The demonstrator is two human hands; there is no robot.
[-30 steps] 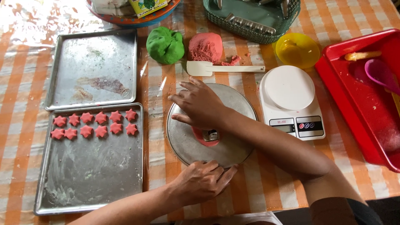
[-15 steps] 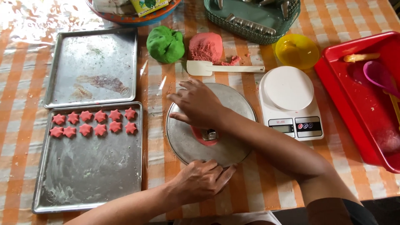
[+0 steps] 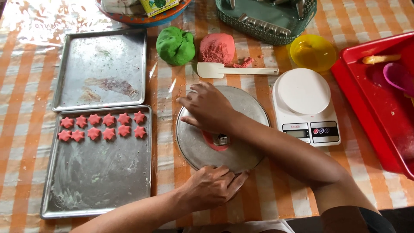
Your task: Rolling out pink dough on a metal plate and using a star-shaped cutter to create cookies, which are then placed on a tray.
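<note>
Round metal plate (image 3: 241, 108) lying flat, both hands — pressing

A green-and-yellow package (image 3: 160, 5) sits in the top bowl (image 3: 142, 19); the scale's grey screen (image 3: 296, 133) is right.

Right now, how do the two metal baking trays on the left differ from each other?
The near tray holds two rows of red star-shaped dough pieces along its far edge; the far tray holds none, only smears and residue. The near tray looks larger and longer than the far tray. Both are shallow, rectangular, bare metal trays lying flat on the checked tablecloth, side by side, almost touching.
</note>
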